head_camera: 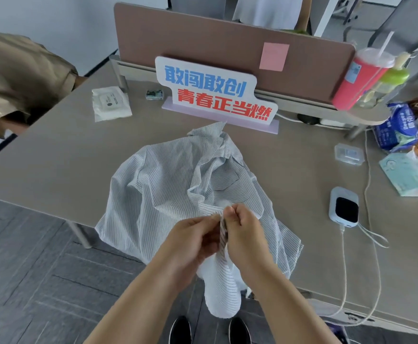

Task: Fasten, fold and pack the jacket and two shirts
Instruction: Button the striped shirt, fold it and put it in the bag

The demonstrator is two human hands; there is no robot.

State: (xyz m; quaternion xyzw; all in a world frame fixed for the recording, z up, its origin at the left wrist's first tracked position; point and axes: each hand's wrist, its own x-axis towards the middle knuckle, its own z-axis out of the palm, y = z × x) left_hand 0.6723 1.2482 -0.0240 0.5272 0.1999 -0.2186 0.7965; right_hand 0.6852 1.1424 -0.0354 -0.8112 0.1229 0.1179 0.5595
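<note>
both hands point(221, 228) pinching striped shirt point(168, 184) placket at desk point(54, 155) edge

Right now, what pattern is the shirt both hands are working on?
White with thin dark pinstripes, seen in the head view: the shirt, pinched by left hand and right hand.

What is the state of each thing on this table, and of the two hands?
striped shirt: crumpled on the table, lower end hanging over the edge, front looks open.
left hand: pinches the shirt's front edge.
right hand: pinches the same edge, beside the left.
red cup: lid on, straw in.
white device: lies flat, cable plugged in.
sign: stands upright.
wipes pack: lies flat, looks closed.
</note>
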